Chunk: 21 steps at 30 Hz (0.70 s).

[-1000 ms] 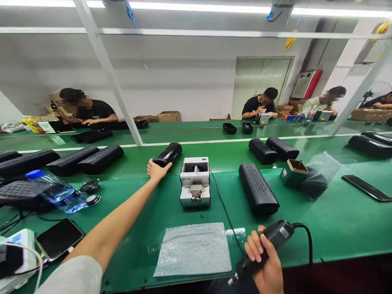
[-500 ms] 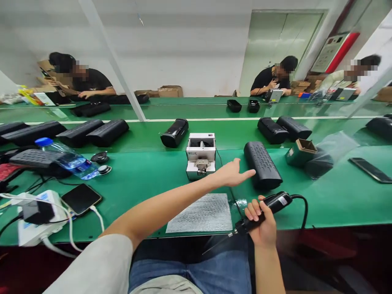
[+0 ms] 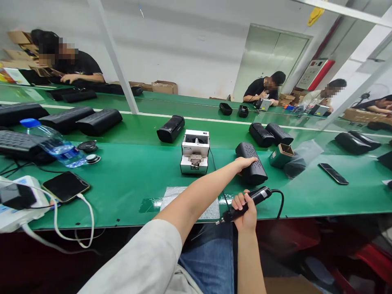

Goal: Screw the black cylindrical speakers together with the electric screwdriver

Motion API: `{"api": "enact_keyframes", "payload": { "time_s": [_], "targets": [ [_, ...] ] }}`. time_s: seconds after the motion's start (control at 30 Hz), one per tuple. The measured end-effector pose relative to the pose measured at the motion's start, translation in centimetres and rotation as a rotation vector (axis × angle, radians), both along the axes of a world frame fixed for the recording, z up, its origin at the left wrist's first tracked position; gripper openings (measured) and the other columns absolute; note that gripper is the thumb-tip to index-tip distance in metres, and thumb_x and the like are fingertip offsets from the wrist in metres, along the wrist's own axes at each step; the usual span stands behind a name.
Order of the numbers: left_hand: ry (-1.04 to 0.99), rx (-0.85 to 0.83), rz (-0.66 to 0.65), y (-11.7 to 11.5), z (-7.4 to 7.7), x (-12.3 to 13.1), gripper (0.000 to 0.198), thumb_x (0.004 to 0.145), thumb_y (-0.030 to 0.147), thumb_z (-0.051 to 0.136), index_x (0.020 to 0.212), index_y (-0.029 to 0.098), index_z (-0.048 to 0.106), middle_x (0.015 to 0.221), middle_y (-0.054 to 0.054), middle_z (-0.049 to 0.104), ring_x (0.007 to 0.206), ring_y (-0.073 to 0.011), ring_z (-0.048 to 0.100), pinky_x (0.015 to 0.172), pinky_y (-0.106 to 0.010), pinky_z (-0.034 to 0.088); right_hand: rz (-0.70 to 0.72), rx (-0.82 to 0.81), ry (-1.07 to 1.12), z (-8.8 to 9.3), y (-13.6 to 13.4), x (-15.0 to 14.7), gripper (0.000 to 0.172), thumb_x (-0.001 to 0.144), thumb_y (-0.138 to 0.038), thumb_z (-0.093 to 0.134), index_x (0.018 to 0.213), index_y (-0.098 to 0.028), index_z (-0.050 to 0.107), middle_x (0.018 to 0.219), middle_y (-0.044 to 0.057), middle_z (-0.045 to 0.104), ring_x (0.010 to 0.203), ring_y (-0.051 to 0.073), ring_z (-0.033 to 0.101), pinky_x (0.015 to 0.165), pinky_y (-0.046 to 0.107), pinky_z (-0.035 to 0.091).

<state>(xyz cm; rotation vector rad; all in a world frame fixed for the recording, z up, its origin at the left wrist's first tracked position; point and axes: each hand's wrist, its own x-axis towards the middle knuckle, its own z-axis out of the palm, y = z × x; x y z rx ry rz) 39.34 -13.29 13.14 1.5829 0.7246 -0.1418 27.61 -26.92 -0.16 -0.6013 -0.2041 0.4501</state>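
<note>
The left hand [image 3: 245,163] lies palm-down on top of a black cylindrical speaker [image 3: 253,173], its fingers resting over the upper end; whether that grip has closed around the speaker is impossible to tell. The speaker stands tilted on the green surface [image 3: 128,196], just beside a small green tin [image 3: 281,156] and a clear plastic bag [image 3: 303,159]. The right hand [image 3: 245,213] has a firm, closed grip on an electric screwdriver [image 3: 259,196], with its black cord [image 3: 280,202] curving away and its bit pointing down-left past the edge of the surface. Between the two arms lies a sheet of bubble wrap [image 3: 186,200], partly hidden by the left forearm. Farther up stands a white screw feeder [image 3: 194,152], and a phone [image 3: 65,186] lies well off to the left, near a water bottle [image 3: 52,143].
</note>
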Motion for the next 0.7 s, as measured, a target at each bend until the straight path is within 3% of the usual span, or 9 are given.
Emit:
{"api": "enact_keyframes", "payload": {
  "time_s": [0.13,0.23,0.33,0.43,0.57,0.7],
  "targets": [
    [-0.05,-0.081,0.018,0.6,1.0,-2.0,0.045,0.114,0.052,0.072,0.143,0.017,0.07,0.138,-0.013,0.075,0.115,-0.0272,0.078,0.099,-0.048,0.07,0.006,0.013,-0.027,0.3,-0.2,0.0,0.022,0.111,-0.032,0.08,0.109,-0.015,0.066,0.075,-0.008,0.046,0.056,0.007,0.042,0.053,0.017,0.045],
    [-0.117,-0.124,0.005,2.6,2.2,-4.8,0.048,0.116,0.059,0.064,0.132,0.015,0.075,0.124,-0.012,0.081,0.101,-0.023,0.08,0.087,-0.037,0.069,0.02,0.023,-0.014,0.6,-0.6,-0.3,0.021,0.11,-0.03,0.08,0.108,-0.015,0.065,0.074,-0.009,0.043,0.056,0.006,0.041,0.052,0.017,0.043],
    [-0.17,-0.162,-0.066,6.3,3.9,-9.6,0.044,0.105,0.059,0.079,0.113,0.016,0.081,0.115,-0.011,0.087,0.096,-0.0217,0.082,0.08,-0.028,0.066,0.033,0.027,0.023,0.9,-0.9,-0.4,0.021,0.105,-0.026,0.082,0.107,-0.016,0.064,0.073,-0.01,0.039,0.056,0.006,0.037,0.052,0.017,0.041],
    [-0.181,-0.147,-0.199,10.5,5.9,-16.5,0.044,0.087,0.052,0.097,0.109,0.017,0.085,0.116,-0.012,0.089,0.101,-0.0275,0.085,0.084,-0.033,0.067,0.051,0.013,0.059,1.5,-1.0,-0.4,0.027,0.095,-0.022,0.088,0.106,-0.018,0.064,0.073,-0.01,0.035,0.056,0.006,0.033,0.052,0.016,0.04],
    [-0.23,0.38,-0.44,13.4,7.1,-25.4,0.062,0.081,0.05,0.095,0.137,0.026,0.079,0.134,-0.008,0.084,0.12,-0.0324,0.082,0.096,-0.039,0.066,0.078,-0.026,0.083,2.4,-0.9,-0.7,0.038,0.081,-0.022,0.096,0.104,-0.021,0.065,0.071,-0.011,0.03,0.054,0.007,0.026,0.049,0.016,0.042],
    [-0.206,0.904,-0.489,12.6,5.6,-29.5,0.091,0.081,0.048,0.094,0.162,0.024,0.061,0.147,-0.015,0.074,0.127,-0.0386,0.076,0.102,-0.045,0.063,0.071,-0.059,0.077,3.2,-1.8,-1.5,0.045,0.076,-0.028,0.101,0.1,-0.022,0.063,0.069,-0.012,0.025,0.052,0.007,0.016,0.044,0.016,0.039]
  ]
}}
